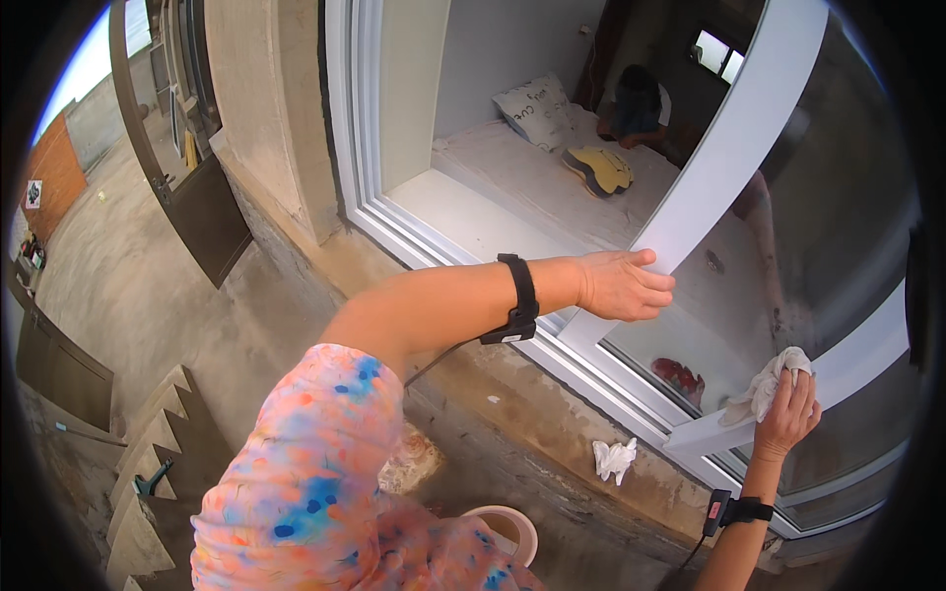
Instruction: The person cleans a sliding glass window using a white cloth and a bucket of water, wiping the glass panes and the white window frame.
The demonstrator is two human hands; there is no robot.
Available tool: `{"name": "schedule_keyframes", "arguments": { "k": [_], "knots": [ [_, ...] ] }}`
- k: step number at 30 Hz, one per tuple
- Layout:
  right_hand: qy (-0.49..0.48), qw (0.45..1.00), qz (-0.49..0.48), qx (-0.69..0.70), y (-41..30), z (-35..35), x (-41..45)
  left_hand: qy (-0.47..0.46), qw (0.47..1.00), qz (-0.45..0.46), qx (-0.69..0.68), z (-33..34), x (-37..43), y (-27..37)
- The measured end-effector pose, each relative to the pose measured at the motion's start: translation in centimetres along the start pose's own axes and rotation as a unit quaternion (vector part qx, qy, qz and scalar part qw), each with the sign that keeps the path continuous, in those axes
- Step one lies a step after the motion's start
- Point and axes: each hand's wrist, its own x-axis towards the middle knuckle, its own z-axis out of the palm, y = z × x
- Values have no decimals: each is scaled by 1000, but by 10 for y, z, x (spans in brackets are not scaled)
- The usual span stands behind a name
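My left hand (628, 288) reaches across to a white sliding window sash (728, 140), its fingers curled over the upright stile near the bottom. In my right hand (788, 417) is a crumpled white cloth (768, 384), which touches the second upright (861, 366) beside the glass pane (709, 310). A reflection of an arm shows in that glass. Both wrists wear black straps with small devices. Below the window, a crumpled white tissue or cloth (615, 459) lies on the concrete ledge (562, 417).
Beneath me stands a pale bucket (526, 535). A green-handled squeegee-like tool (153, 479) rests on the concrete steps (140, 532) at left. Behind the window opening, a person (639, 111) is by a bed with a yellow cushion (600, 170) and a printed pillow (536, 111). A brown door (199, 229) stands ajar.
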Motion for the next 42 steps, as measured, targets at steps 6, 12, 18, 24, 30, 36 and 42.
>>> {"name": "schedule_keyframes", "arguments": {
  "k": [6, 12, 18, 24, 30, 36, 42],
  "knots": [
    [-10, 1000, 4, 3, -3, 3, 3, -107, 993, -45, -17, -28, -54, -26],
    [10, 1000, 8, 9, -4, 2, 6, -127, 986, -75, 83, -61, -128, -59],
    [19, 999, 12, 24, -5, 1, 7, -178, 967, -115, 141, -103, -198, -88],
    [32, 999, 10, 31, -2, 3, 2, -265, 931, -186, 166, -135, -244, -111],
    [46, 998, -1, 39, -1, 2, 8, -326, 886, -267, 195, -155, -304, -130],
    [39, 998, 11, 39, -1, 3, 9, -410, 802, -365, 237, -158, -356, -157],
    [18, 998, 17, 64, 0, -1, 9, -423, 784, -392, 229, -159, -360, -165]
  ]
}}
